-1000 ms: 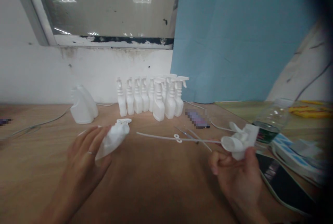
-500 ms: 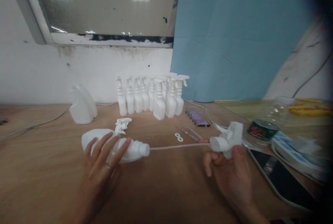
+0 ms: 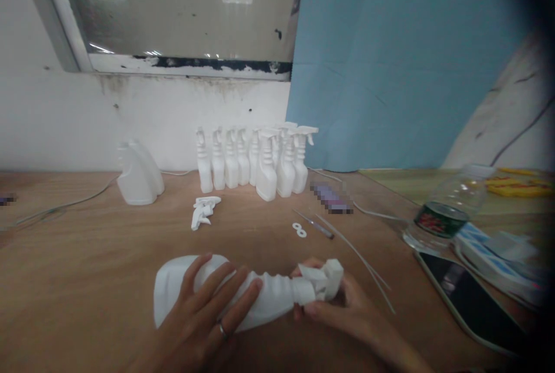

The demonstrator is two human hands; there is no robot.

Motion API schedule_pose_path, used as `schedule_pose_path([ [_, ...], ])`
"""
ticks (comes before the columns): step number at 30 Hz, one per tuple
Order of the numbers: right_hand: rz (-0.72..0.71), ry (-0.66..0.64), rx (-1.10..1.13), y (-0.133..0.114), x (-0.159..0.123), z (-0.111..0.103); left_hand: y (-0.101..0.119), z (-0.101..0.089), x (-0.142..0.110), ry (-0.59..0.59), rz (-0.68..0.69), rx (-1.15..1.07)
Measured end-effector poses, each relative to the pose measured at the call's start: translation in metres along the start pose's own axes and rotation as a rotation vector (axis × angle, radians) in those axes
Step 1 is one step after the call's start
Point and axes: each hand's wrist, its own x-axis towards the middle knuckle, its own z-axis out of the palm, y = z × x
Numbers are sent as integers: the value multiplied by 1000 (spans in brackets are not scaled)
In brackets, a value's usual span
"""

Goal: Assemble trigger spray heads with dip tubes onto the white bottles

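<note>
A white plastic spray bottle (image 3: 269,298) lies on its side on the wooden table (image 3: 87,280), close to me. My left hand (image 3: 203,315) is wrapped over the bottle's body, a ring on one finger. My right hand (image 3: 333,306) grips the white trigger spray head (image 3: 323,280), which sits on the bottle's neck. The head's dip tube is hidden inside the bottle.
Several assembled white spray bottles (image 3: 255,159) stand in a row at the wall, two empty bottles (image 3: 139,173) left of them. A loose trigger head (image 3: 203,212), two small washers (image 3: 299,229), thin tubes (image 3: 359,257), a clear water bottle (image 3: 442,211) and a phone (image 3: 468,303) lie around.
The bottle came toward me and the trigger head, held apart with its tube at the bottle's mouth, now sits on the neck. Both hands have drawn together.
</note>
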Motion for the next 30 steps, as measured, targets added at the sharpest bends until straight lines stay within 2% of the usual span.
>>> schedule_pose_path([
  [2,114,-39,-31,2,1,-4,-2,3,-1,-16,55,-4],
  [4,165,-55,-53,2,3,-4,-4,6,-2,-31,60,-3],
  [9,-64,58,-30,3,6,4,-5,6,-3,-50,23,13],
  [14,181,94,-55,3,4,8,-5,5,-4,-25,20,19],
  [18,118,131,-38,2,3,7,-4,5,-4,-28,1,33],
  [22,177,106,-84,5,4,6,-5,5,-2,-12,14,1],
  [27,53,170,-119,2,4,5,-5,6,-2,-17,18,-3],
  [30,4,144,-169,-7,6,6,-5,6,-1,-14,25,7],
])
